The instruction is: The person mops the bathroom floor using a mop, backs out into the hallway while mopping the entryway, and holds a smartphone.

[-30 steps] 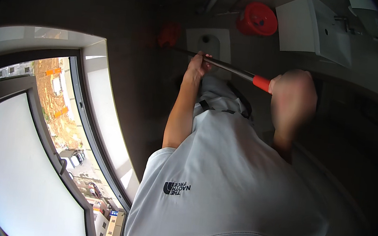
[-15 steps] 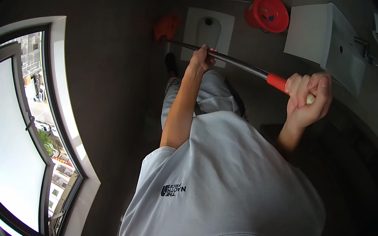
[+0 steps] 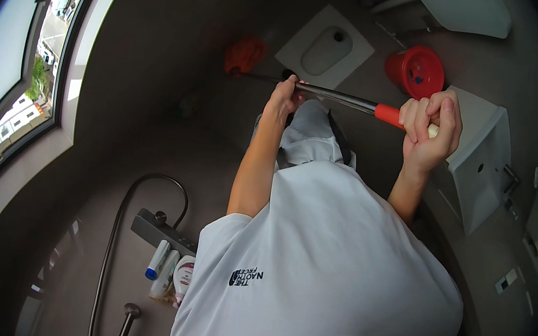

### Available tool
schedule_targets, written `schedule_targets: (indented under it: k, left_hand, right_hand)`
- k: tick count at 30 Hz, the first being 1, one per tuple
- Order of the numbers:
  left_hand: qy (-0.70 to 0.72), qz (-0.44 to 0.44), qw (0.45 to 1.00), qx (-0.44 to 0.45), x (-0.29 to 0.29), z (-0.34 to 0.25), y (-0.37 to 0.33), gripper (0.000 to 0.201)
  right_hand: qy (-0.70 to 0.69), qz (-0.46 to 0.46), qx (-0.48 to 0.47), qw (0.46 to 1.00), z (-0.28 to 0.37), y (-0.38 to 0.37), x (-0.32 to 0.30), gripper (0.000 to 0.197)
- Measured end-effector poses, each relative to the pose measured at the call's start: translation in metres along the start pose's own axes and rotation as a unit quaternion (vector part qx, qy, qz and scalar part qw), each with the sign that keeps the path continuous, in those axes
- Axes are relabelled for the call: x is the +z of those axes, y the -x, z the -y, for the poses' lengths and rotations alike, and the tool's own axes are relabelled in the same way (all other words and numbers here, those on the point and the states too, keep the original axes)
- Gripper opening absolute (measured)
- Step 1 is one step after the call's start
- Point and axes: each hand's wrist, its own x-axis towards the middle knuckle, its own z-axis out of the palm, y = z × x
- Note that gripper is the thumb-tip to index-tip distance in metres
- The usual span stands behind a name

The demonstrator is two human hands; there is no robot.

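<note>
A mop with a metal pole (image 3: pixel 343 98) slants across in front of me, its orange-red head (image 3: pixel 245 52) down at the far left near the wall. My left hand (image 3: pixel 282 96) is closed around the middle of the pole. Closer to me, at the right, my right hand (image 3: pixel 434 128) wraps the top end, where a red grip (image 3: pixel 388 114) and a pale end cap show beside the fingers. Beyond the pole lies a white squat toilet (image 3: pixel 351 58) set in the floor. The mop head looks dark and soft-edged, its strands hard to make out.
A red bucket (image 3: pixel 439 71) stands right of the toilet, beneath a white tank (image 3: pixel 466 11). At right is a white washbasin (image 3: pixel 472 191). A window (image 3: pixel 51 43) stands open at left. Behind my left side are a shower hose (image 3: pixel 119 217) and a grey shelf (image 3: pixel 153 226) with several bottles.
My body and view have turned left; the window slid toward the upper left, and the shower hose and bottles came into view. Both hands keep their hold on the mop.
</note>
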Motion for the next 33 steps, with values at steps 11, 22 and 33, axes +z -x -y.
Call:
schedule_targets:
  k: [11,22,33]
  left_hand:
    - [0.334,0.018,0.929,0.162,-0.136,0.138,0.039,0.009]
    - [0.427,-0.012,0.872,0.239,-0.174,0.287,0.041,0.01]
    - [0.387,0.014,0.873,0.296,-0.074,0.286,0.025,0.01]
  right_hand:
    - [0.012,0.367,0.094,0.925,-0.022,0.094,0.055,0.029]
    - [0.021,0.508,0.131,0.851,-0.022,0.193,0.008,0.033]
    - [-0.011,0.458,0.077,0.886,0.036,0.172,-0.106,0.037]
